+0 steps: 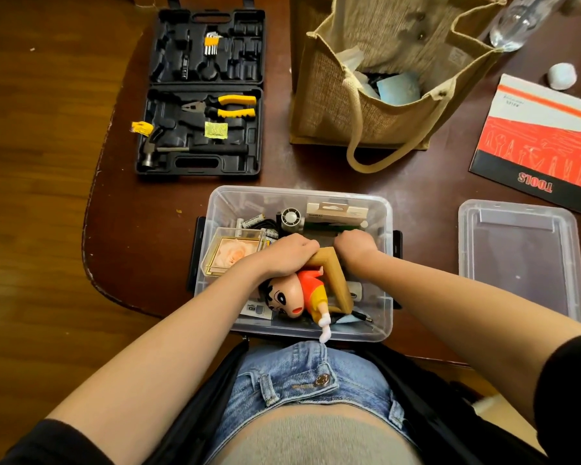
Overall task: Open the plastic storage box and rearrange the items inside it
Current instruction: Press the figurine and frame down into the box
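- We are clutching the toy figure (pixel 299 293) in our left hand (pixel 289 256), freeing space in the box (pixel 379 330).
- Our right hand (pixel 354 245) is curling, seemingly gripping something hidden.
- The lid (pixel 520 260) is lying aside.

Clear plastic box (pixel 215 209) open, crammed w/ items; lid (pixel 517 256) flat on table, right.

A dark brown wooden tabletop (pixel 316 169) with a worn near-left edge carries a clear plastic storage box (pixel 381 317) at its near edge, with its lid (pixel 520 260) lying just to the right. Farther back lie an open black tool case (pixel 202 92), a jute tote bag (pixel 383 78), a "TOOLS" booklet (pixel 544 142), a white ball (pixel 561 75) and a clear bottle (pixel 517 25).
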The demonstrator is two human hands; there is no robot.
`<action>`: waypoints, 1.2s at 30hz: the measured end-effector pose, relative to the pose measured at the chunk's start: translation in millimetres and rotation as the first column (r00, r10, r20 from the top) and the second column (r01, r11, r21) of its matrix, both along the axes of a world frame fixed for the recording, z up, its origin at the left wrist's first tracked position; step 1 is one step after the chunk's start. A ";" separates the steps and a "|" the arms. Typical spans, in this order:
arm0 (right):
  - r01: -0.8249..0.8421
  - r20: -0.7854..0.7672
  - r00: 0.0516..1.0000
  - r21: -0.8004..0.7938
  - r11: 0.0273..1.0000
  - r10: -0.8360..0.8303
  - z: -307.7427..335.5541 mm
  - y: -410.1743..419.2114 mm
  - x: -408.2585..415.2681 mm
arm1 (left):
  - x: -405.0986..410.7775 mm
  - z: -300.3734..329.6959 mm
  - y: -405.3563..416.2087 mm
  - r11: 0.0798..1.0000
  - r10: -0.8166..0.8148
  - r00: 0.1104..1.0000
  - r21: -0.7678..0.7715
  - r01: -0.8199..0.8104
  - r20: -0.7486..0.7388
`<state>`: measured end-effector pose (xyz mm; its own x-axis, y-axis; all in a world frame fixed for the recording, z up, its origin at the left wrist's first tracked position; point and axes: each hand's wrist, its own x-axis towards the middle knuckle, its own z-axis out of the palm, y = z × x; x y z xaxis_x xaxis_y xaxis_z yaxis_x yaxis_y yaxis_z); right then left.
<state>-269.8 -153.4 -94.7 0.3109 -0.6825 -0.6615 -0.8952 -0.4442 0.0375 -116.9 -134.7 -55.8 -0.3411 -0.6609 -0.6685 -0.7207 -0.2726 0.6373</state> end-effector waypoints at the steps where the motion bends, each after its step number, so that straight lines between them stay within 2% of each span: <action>1: 0.004 -0.005 1.000 0.002 1.000 -0.004 0.0 0.4 0.6 | 0.2 -0.1 0.3 1.000 0.000 1.000 -0.001 0.000 0.000; 5: 0.027 0.013 1.000 0.085 0.996 -0.028 16.0 -9.3 0.1 | -0.5 -0.9 1.3 1.000 -0.005 1.000 -0.019 0.005 0.013; 10: -0.056 0.099 0.994 0.235 0.970 0.033 73.9 -29.7 4.8 | -2.5 -3.2 6.6 0.997 -0.050 0.995 -0.056 0.054 0.085; 12: -0.113 0.171 0.981 0.123 0.986 0.092 99.4 -39.9 16.3 | -3.2 -1.9 8.3 0.997 -0.045 0.993 -0.061 0.052 0.111; 14: -0.119 0.315 0.942 -0.006 0.993 0.115 113.0 -49.7 36.1 | -4.1 -1.5 8.7 0.998 -0.043 0.992 -0.049 0.050 0.122; 16: -0.131 0.427 0.893 -0.064 0.989 0.146 111.5 -55.3 64.6 | -5.5 0.1 8.7 0.998 -0.053 0.991 -0.037 0.058 0.123; 19: -0.283 0.368 0.887 -0.047 0.958 0.280 87.9 -57.0 111.0 | -6.2 3.0 9.1 0.999 -0.038 0.993 -0.033 0.042 0.114; 21: -0.373 0.293 0.893 0.062 0.926 0.340 67.0 -57.0 131.8 | -5.8 4.3 9.5 0.996 -0.071 0.990 -0.047 0.077 0.119; 25: -0.386 0.221 0.918 0.312 0.868 0.329 41.4 -69.9 150.4 | -4.4 2.6 8.9 0.988 -0.115 0.984 -0.085 0.127 0.135; 28: -0.376 0.192 0.927 0.434 0.819 0.323 31.2 -78.0 160.5 | -2.3 2.6 8.2 0.978 -0.153 0.978 -0.118 0.170 0.139; 36: -0.408 0.035 0.896 0.462 0.787 0.443 17.0 -79.0 175.8 | -1.1 0.3 11.5 0.965 -0.180 0.974 -0.168 0.201 0.135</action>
<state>-94.0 -232.4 -77.7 0.4394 -0.1162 -0.8908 -0.6140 -0.7626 -0.2034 -118.0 -123.3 -55.5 -0.3984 -0.7038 -0.5882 -0.8210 -0.0122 0.5708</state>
